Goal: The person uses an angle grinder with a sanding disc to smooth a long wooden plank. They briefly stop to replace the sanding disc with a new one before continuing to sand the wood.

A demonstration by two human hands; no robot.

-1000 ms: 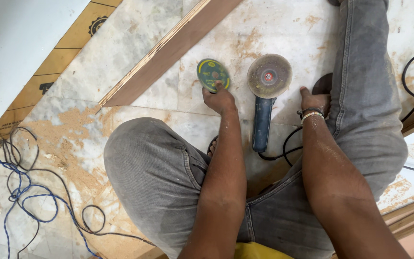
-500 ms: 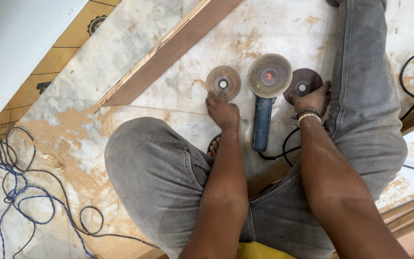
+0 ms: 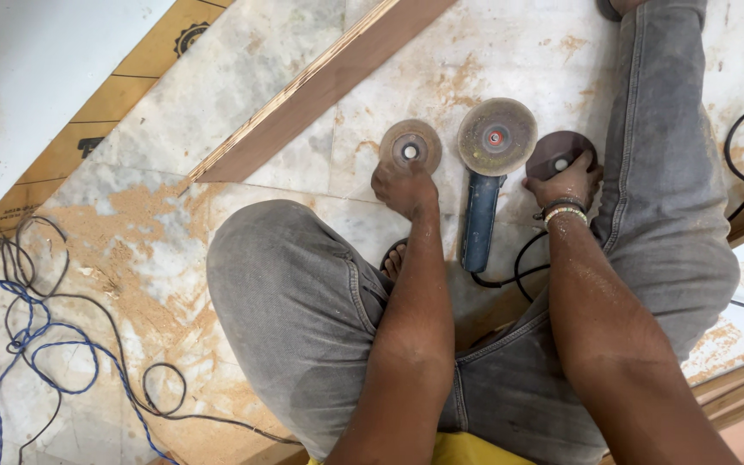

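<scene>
Sitting on the marble floor (image 3: 243, 77), left hand (image 3: 402, 185) pinching a dusty disc (image 3: 410, 145) lying flat, right hand (image 3: 566, 182) curled on a dark disc (image 3: 559, 153), partly hidden, angle grinder (image 3: 488, 172) between them, fingertips hard to see.

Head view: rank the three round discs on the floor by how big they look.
1. Disc on the grinder, largest.
2. Dark disc by the right hand, partly covered.
3. Loose disc by the left hand.
The last two look close; ranking unsure.
</scene>
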